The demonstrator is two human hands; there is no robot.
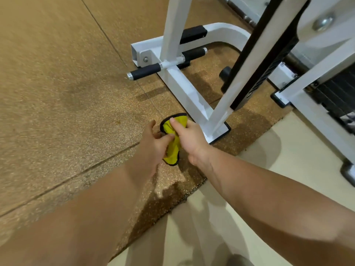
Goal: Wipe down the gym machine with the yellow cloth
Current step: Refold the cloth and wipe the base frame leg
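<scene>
- My right hand (pixel 192 140) has its fingers curled round the bunched yellow cloth (pixel 172 150). My left hand (pixel 153 144) pinches the cloth's middle with the thumb, its other fingers loosely spread.
- The cloth sits between my two hands, held off the floor mat (pixel 76 112) and not touching any metal.
- The gym machine (pixel 184 87) stands ahead and to the right of my hands, and its foot plate (pixel 221 131) is just beside the right one.
- Progress, as I judge it: no wiping contact at this moment. It looks like I am regathering the cloth. I cannot tell which parts of the white frame are already clean, so I treat the base rail, uprights and grips as left to do.
- Count: one cloth, two hands, one machine frame close by, and two black grips on its low crossbar, the near grip (pixel 145 72) and the far grip (pixel 194 53).
</scene>
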